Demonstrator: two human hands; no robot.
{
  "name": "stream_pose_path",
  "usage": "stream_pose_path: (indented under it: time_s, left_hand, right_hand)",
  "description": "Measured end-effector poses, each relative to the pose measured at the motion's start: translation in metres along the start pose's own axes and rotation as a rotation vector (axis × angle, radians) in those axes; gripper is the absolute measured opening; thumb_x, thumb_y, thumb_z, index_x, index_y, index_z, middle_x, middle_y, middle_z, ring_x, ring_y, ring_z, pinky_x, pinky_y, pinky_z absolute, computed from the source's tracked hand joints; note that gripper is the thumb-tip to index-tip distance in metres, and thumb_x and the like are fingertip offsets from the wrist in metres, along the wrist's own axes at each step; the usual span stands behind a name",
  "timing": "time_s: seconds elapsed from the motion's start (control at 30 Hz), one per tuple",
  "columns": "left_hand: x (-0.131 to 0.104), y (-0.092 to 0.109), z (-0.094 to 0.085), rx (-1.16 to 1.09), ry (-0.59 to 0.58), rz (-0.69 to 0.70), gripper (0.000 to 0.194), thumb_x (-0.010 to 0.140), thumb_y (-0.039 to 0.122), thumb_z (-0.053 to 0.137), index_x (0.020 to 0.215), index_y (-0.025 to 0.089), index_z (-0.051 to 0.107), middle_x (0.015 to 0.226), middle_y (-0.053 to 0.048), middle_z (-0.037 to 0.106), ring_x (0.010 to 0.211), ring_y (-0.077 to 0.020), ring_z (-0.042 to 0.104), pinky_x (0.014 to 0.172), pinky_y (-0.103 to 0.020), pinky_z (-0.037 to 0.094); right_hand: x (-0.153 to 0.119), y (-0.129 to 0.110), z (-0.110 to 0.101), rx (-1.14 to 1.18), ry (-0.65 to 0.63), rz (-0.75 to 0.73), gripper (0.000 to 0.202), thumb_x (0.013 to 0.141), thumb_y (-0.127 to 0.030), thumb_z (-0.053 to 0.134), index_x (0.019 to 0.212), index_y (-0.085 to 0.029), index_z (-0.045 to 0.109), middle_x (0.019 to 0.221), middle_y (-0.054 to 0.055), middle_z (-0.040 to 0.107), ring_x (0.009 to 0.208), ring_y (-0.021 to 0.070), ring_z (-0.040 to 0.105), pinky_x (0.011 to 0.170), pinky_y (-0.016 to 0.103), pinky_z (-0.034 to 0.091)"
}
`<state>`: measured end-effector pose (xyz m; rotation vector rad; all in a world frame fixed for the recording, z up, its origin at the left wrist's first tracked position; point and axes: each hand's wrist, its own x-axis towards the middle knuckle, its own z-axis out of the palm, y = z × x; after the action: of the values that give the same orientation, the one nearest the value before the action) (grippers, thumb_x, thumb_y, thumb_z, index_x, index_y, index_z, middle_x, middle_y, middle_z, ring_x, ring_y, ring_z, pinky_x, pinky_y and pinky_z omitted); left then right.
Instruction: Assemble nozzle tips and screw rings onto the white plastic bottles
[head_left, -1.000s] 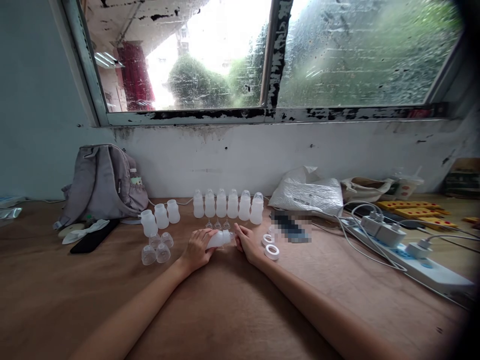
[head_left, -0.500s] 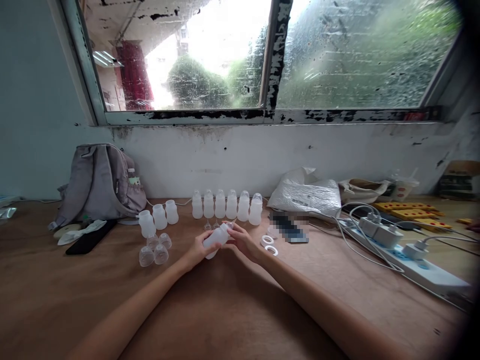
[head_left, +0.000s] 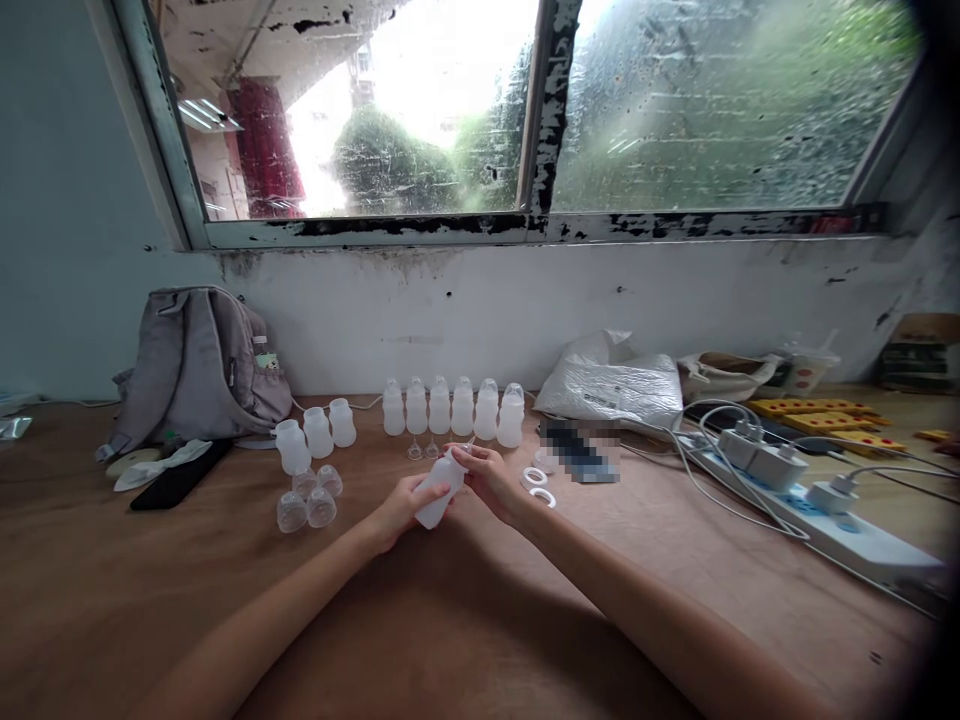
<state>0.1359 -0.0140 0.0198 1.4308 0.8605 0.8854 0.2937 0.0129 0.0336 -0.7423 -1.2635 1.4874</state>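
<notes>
A frosted white baby bottle (head_left: pixel 435 508) is tilted over the middle of the table, its top leaning up and to the right. My left hand (head_left: pixel 399 512) is wrapped round its body. At the bottle's neck, the fingers of my right hand (head_left: pixel 489 482) are closed round the top; a clear teat seems to poke out there, partly hidden. Just beyond, two clear bottle teats (head_left: pixel 415 451) stand on the table. White collar rings (head_left: pixel 541 497) lie to the right of my right hand. Clear dome caps (head_left: pixel 292 511) and open bottles (head_left: pixel 291 447) are grouped on the left.
Several capped bottles (head_left: pixel 463 408) stand in a row near the wall. A grey backpack (head_left: pixel 187 360) and a black phone-like slab (head_left: pixel 182 477) are at left. Towards the right are a silver bag (head_left: pixel 611 385), a blurred-out dark object (head_left: pixel 581 455) and a white power strip (head_left: pixel 862 550) with cables.
The bottle has turned more upright in my hands, with its base swung slightly right and down. My right fingers have shifted round its top. Only one or two teats behind it show more clearly.
</notes>
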Motion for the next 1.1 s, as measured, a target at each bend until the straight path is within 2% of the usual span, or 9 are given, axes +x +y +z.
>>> stream_pose_path:
  time_s: [0.17, 0.3, 0.4, 0.5, 0.57, 0.67, 0.73, 0.93, 1.1]
  left_hand:
    - [-0.004, 0.009, 0.008, 0.428, 0.219, 0.276, 0.046, 0.073, 0.042, 0.055, 0.111, 0.016, 0.052, 0.09, -0.005, 0.061, 0.079, -0.0189, 0.055, 0.068, -0.027, 0.042]
    - [-0.008, 0.022, 0.0, 0.801, 0.208, 0.334, 0.05, 0.078, 0.048, 0.045, 0.119, 0.021, 0.045, 0.101, -0.006, 0.059, 0.088, -0.0211, 0.054, 0.076, -0.03, 0.041]
    - [-0.008, 0.034, -0.022, 1.214, 0.227, 0.248, 0.049, 0.077, 0.053, 0.043, 0.113, 0.021, 0.051, 0.103, -0.009, 0.058, 0.097, -0.0268, 0.049, 0.083, -0.038, 0.036]
    - [-0.008, 0.049, -0.058, 1.451, 0.29, -0.017, 0.044, 0.076, 0.05, 0.045, 0.103, 0.018, 0.057, 0.103, -0.013, 0.058, 0.101, -0.0305, 0.047, 0.082, -0.041, 0.035]
    - [-0.011, 0.059, -0.085, 1.489, 0.337, -0.239, 0.042, 0.072, 0.05, 0.048, 0.096, 0.018, 0.059, 0.099, -0.013, 0.059, 0.102, -0.0323, 0.046, 0.081, -0.042, 0.034]
    - [-0.015, 0.068, -0.121, 1.489, 0.391, -0.361, 0.043, 0.067, 0.052, 0.052, 0.084, 0.014, 0.061, 0.09, -0.016, 0.06, 0.096, -0.0359, 0.048, 0.077, -0.045, 0.034]
    - [-0.017, 0.069, -0.136, 1.464, 0.38, -0.43, 0.042, 0.061, 0.053, 0.056, 0.076, 0.014, 0.061, 0.086, -0.017, 0.06, 0.095, -0.037, 0.049, 0.078, -0.046, 0.032]
    - [-0.014, 0.061, -0.139, 1.393, 0.309, -0.454, 0.024, 0.054, 0.043, 0.063, 0.06, 0.019, 0.062, 0.073, -0.01, 0.061, 0.1, -0.0359, 0.044, 0.082, -0.046, 0.028]
    - [-0.012, 0.06, -0.138, 1.351, 0.302, -0.404, 0.019, 0.054, 0.038, 0.064, 0.058, 0.019, 0.062, 0.064, -0.007, 0.061, 0.087, -0.0308, 0.054, 0.075, -0.037, 0.035]
  right_hand:
    - [-0.005, -0.009, 0.006, -0.106, 0.033, -0.131, 0.032, 0.068, -0.039, 0.062, 0.092, -0.017, 0.06, 0.087, 0.006, 0.06, 0.082, 0.018, 0.054, 0.07, 0.027, 0.042]
    - [-0.003, -0.019, 0.005, -0.294, -0.001, -0.22, 0.034, 0.07, -0.04, 0.06, 0.097, -0.02, 0.059, 0.085, 0.004, 0.06, 0.08, 0.0166, 0.052, 0.067, 0.026, 0.041]
    - [-0.001, -0.025, 0.0, -0.511, -0.015, -0.268, 0.034, 0.07, -0.042, 0.058, 0.097, -0.02, 0.058, 0.079, 0.002, 0.058, 0.071, 0.0151, 0.051, 0.061, 0.025, 0.04]
    - [0.001, -0.025, -0.004, -0.703, -0.026, -0.316, 0.033, 0.069, -0.042, 0.059, 0.095, -0.021, 0.057, 0.077, 0.001, 0.058, 0.067, 0.0144, 0.05, 0.059, 0.025, 0.038]
    - [0.002, -0.023, -0.007, -0.761, -0.043, -0.327, 0.036, 0.066, -0.04, 0.063, 0.096, -0.023, 0.055, 0.078, 0.001, 0.059, 0.067, 0.0148, 0.05, 0.059, 0.025, 0.038]
    - [0.005, -0.019, -0.009, -0.761, -0.044, -0.32, 0.041, 0.061, -0.038, 0.068, 0.096, -0.024, 0.051, 0.083, 0.001, 0.06, 0.07, 0.0158, 0.051, 0.061, 0.026, 0.04]
    - [0.006, -0.017, -0.011, -0.729, -0.062, -0.313, 0.039, 0.061, -0.038, 0.068, 0.094, -0.023, 0.053, 0.087, 0.002, 0.06, 0.075, 0.0171, 0.053, 0.065, 0.028, 0.041]
    - [0.005, -0.024, -0.013, -0.603, -0.18, -0.21, 0.038, 0.072, -0.039, 0.057, 0.107, -0.026, 0.055, 0.113, 0.004, 0.052, 0.098, 0.0198, 0.05, 0.082, 0.033, 0.04]
    - [0.001, -0.03, -0.017, -0.442, -0.244, -0.108, 0.054, 0.072, -0.037, 0.059, 0.122, -0.029, 0.04, 0.112, 0.006, 0.053, 0.101, 0.0187, 0.049, 0.086, 0.035, 0.038]
